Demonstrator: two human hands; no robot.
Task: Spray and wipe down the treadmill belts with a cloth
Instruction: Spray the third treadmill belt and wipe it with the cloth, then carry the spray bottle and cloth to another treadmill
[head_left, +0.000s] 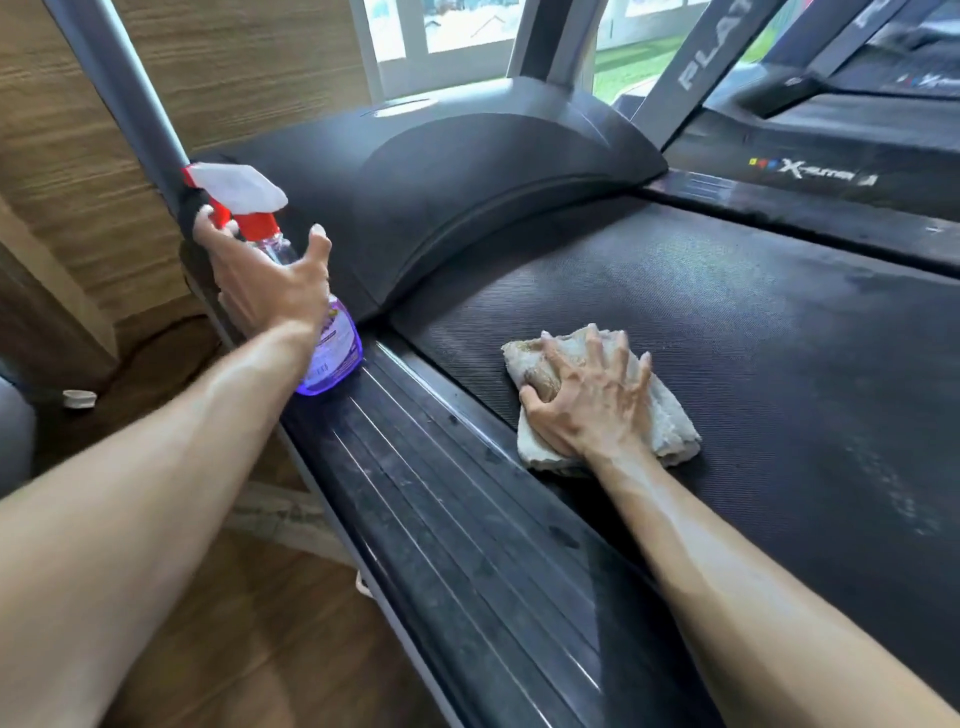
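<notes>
A clear spray bottle with purple liquid and a red and white trigger head stands upright on the treadmill's left side rail. My left hand is spread around the bottle's neck, the thumb off to the right and apart from it, the fingers behind the trigger. A folded beige cloth lies on the black treadmill belt near its left edge. My right hand presses down on the cloth with fingers spread and the thumb against its left edge.
The dark motor hood rises at the belt's front end. A grey upright stands just behind the bottle. A second treadmill lies to the right. Wooden wall and floor lie to the left, with a small white cap on the floor.
</notes>
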